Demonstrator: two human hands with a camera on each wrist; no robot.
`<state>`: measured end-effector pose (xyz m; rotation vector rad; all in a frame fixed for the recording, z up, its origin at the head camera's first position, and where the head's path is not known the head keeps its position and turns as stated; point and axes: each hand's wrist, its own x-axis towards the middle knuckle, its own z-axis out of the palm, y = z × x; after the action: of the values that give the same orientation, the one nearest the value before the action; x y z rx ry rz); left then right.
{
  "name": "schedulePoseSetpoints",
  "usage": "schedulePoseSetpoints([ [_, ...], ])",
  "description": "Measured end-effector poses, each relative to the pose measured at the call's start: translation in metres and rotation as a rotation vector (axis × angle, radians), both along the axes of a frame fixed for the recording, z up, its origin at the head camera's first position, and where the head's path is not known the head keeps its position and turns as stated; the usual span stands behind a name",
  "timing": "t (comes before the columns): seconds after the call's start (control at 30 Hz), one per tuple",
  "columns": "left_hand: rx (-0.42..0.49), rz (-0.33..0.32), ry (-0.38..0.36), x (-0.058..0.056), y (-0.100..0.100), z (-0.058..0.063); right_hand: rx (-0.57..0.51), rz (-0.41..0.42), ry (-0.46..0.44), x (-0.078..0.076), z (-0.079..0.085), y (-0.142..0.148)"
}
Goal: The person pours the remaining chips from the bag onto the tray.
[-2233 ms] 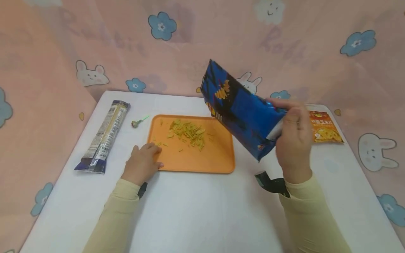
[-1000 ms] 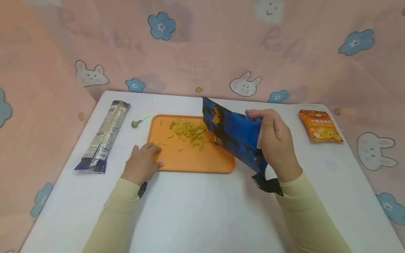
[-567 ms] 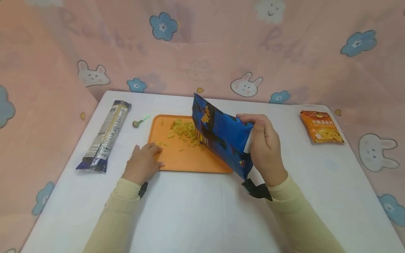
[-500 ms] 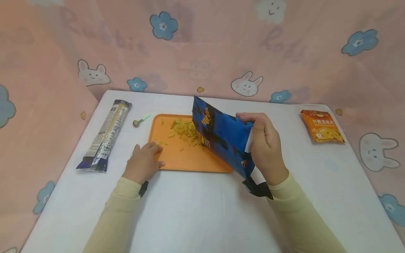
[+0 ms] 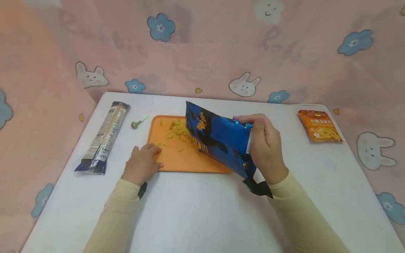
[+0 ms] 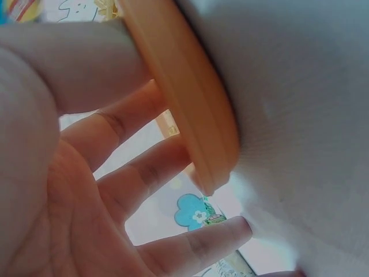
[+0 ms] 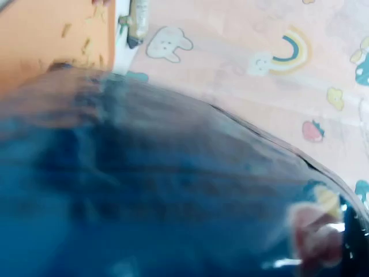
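My right hand (image 5: 267,149) grips a blue and black snack bag (image 5: 224,137) by its right end, thumb on the near side. The bag hangs slanted over the right half of an orange tray (image 5: 177,163) and hides part of it. Yellow stick-shaped snack pieces (image 5: 178,130) lie heaped toward the tray's back, with crumbs scattered about. At the tray's front left corner rests my left hand (image 5: 142,163). In the left wrist view its spread, fairly straight fingers (image 6: 147,170) touch the tray rim (image 6: 196,98). The bag's blue film (image 7: 173,190) fills most of the right wrist view.
A long clear-and-purple wrapped package (image 5: 105,137) lies at the left of the white table (image 5: 196,211). Between it and the tray is a small lollipop-like item with a green stick (image 5: 137,123). An orange snack packet (image 5: 320,126) lies at the back right.
The right hand has brought the blue bag down and leftward over the tray, now covering more of the yellow pieces. The orange packet is uncovered from behind the hand. The left hand stays put.
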<state>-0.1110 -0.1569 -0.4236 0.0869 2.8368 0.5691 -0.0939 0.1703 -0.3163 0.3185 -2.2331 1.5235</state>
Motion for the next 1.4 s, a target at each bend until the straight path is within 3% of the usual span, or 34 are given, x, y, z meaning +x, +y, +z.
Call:
schedulePoseSetpoints([
  [0.07, -0.002, -0.002, 0.002, 0.0, 0.0, 0.001, 0.043, -0.001, -0.037, -0.003, -0.004, 0.001],
  [0.27, 0.003, 0.001, 0.0, 0.0, 0.001, 0.001, 0.054, -0.013, -0.037, -0.005, -0.004, 0.005],
  [0.8, -0.014, 0.012, -0.007, 0.003, 0.002, 0.002, 0.016, -0.032, -0.097, -0.004, -0.002, 0.011],
  [1.0, -0.005, -0.027, 0.017, 0.001, 0.0, 0.002, -0.016, -0.055, -0.116, -0.002, -0.001, 0.019],
  [1.2, 0.017, -0.047, 0.029, 0.001, -0.004, 0.003, -0.021, -0.156, -0.173, 0.002, 0.001, 0.042],
  [1.4, 0.019, -0.071, 0.039, 0.001, -0.004, 0.004, -0.012, -0.33, -0.269, 0.007, -0.004, 0.081],
])
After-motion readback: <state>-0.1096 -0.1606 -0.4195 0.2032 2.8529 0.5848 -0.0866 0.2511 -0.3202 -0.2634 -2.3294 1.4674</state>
